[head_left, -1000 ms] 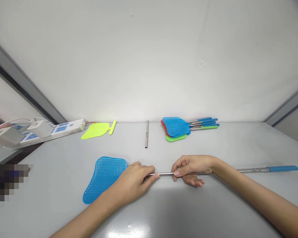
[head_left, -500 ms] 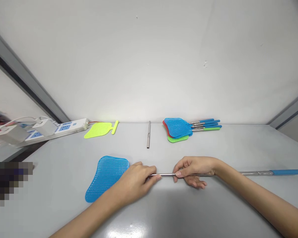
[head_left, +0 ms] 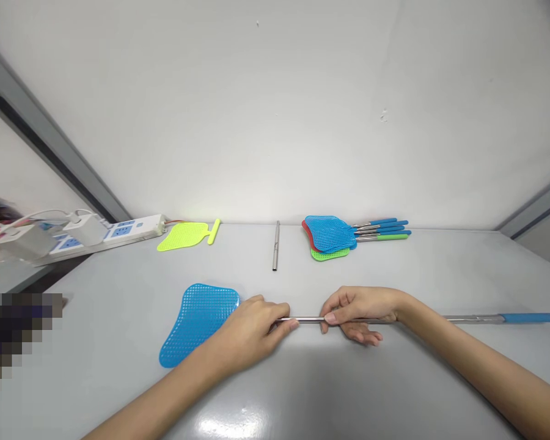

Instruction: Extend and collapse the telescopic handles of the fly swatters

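A blue fly swatter lies across the grey table (head_left: 394, 391), its mesh head (head_left: 197, 321) at the left and its extended metal rod (head_left: 308, 319) running right to a blue grip (head_left: 529, 317). My left hand (head_left: 254, 330) is closed on the rod right beside the head. My right hand (head_left: 357, 313) pinches the same rod a little further right, thumb and fingers wrapped round it. A short bare stretch of rod shows between the two hands.
At the back lie a yellow-green swatter head (head_left: 186, 235), a loose short metal rod (head_left: 275, 245) and a stack of several finished swatters (head_left: 332, 235). A white power strip with plugs (head_left: 87, 232) sits at the far left. A white wall stands behind.
Both hands keep their grip on the rod with hardly any movement. The view has shifted slightly.
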`<action>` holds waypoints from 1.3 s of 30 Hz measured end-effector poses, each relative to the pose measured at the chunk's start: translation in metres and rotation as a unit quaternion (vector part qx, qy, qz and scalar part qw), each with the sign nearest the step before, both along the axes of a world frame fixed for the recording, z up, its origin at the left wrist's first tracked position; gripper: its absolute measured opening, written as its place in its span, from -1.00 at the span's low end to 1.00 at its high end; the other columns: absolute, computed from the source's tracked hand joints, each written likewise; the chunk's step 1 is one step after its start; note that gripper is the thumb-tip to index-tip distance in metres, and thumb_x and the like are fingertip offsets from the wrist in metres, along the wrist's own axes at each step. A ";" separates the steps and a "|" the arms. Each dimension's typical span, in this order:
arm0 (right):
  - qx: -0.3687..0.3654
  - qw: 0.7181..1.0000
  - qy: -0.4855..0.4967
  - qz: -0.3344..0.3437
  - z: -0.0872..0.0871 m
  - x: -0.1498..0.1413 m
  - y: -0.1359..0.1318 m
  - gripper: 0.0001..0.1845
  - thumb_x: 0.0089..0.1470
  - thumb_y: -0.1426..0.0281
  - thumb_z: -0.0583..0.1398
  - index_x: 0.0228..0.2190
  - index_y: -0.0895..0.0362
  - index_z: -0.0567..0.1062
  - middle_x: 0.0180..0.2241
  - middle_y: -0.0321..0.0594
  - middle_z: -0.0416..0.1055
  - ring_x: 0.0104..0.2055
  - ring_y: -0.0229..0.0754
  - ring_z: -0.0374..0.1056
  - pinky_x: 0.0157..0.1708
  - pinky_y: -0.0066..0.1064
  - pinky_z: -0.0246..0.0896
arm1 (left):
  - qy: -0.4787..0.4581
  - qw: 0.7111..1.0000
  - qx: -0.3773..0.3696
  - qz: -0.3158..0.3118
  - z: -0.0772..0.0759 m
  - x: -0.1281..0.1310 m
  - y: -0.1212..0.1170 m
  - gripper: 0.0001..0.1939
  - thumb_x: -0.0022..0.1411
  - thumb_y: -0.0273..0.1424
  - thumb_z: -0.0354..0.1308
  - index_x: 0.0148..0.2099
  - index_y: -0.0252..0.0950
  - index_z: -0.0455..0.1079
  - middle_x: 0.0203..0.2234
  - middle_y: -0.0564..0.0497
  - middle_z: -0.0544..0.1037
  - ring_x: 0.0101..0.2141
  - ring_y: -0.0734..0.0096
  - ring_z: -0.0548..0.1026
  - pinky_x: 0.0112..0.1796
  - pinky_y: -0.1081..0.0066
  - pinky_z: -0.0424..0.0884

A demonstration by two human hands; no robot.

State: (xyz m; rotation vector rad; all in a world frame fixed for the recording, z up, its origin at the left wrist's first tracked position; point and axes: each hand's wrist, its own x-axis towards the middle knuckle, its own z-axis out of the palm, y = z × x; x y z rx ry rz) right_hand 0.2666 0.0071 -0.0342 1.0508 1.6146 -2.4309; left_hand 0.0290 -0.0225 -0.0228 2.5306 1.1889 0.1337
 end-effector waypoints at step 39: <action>-0.006 1.000 0.004 0.002 0.001 -0.001 0.000 -0.71 0.03 0.27 0.11 -0.27 0.23 0.40 -0.72 -0.39 0.31 -0.77 -0.38 0.24 -0.87 -0.66 0.06 | 0.006 1.000 0.000 -0.002 -0.001 -0.001 0.000 -0.64 0.25 -0.21 -0.20 -0.48 -0.29 0.22 -0.62 0.09 0.35 -0.50 0.47 0.29 -0.48 0.46 0.07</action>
